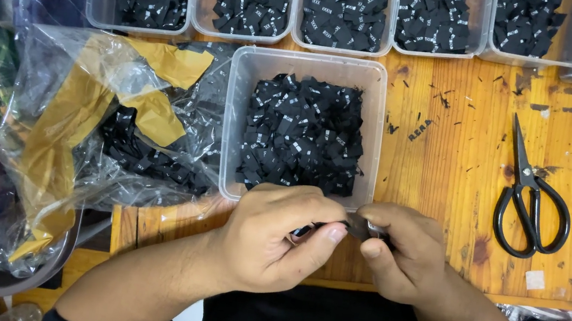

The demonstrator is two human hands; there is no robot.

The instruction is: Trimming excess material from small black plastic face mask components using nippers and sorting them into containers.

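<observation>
Both hands pinch black label lying left-right.

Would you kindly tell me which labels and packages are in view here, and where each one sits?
Near tub: clear, rectangular, centre, full of small black labels with white print.
Back tubs: clear row along the top edge, same black labels.
Bag: crumpled clear plastic, left, holding mustard paper and black labels.
Held label: small, black, pinched between the left hand and right hand.

Worn orange wood tabletop, scratched, stained; bright even light fr above; no walls/floor visible.
</observation>
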